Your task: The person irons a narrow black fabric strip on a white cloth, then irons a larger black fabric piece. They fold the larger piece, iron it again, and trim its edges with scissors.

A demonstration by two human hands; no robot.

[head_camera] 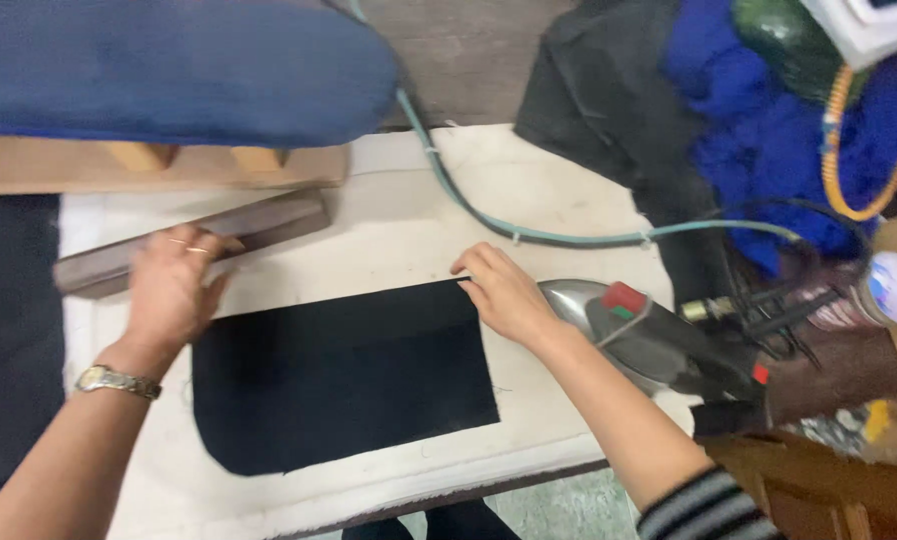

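On the white padded pressing table (389,215), dead centre, sits the black fabric piece (344,370). All positions below are relative to it.

Hands: well apart, neither clamped on anything. My right hand (504,295) is at the top right corner of the fabric, fingers loosely bent, fingertips touching the edge. My left hand (169,285) is just past the top left corner, palm down on the long brown wooden block (194,240), fingers spread. Can't tell if it's gripping the block or just resting on it.

Risks, my judgement:
- Steam iron (659,340) lies just right of the fabric, nose right beside my right wrist. If it's hot, a small slip back means a burn. Can't tell its temperature.
- Teal hose (529,232) runs across the table above the fabric, close behind my right hand. A snag could drag the iron onto the fabric or my arm.
- Only one corner is pinned. A tug there could skew or crease the piece.
- Block pushed in carelessly could ruck the top left edge.

Fabric: flat, matte black, no visible wrinkles. Roughly rectangular, straight top and right edges, bottom left corner rounded. A few loose threads at the edges. Fully on the table, bottom edge near the table's front edge.
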